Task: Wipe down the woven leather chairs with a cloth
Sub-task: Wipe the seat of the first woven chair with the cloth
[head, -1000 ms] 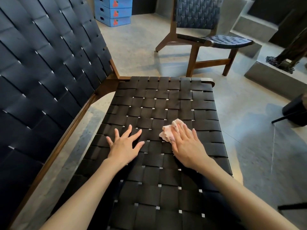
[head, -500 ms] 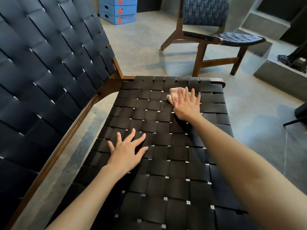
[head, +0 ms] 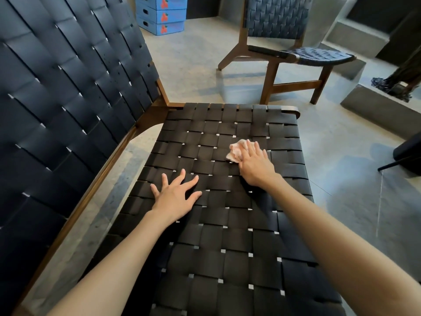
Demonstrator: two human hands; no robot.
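- Left hand [head: 174, 199]: flat on the seat [head: 227, 247], fingers spread, holding nothing.
- Right hand [head: 256, 165]: fingers straight and together, pressing the cloth [head: 234, 153] to the seat.
- Cloth: pink, bunched, mid-seat towards the far right.
- Second chair [head: 284, 49]: well apart, beyond.

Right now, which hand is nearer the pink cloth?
Right. The right hand presses on the cloth; the left hand rests flat on the woven seat, apart from it, nearer the person.
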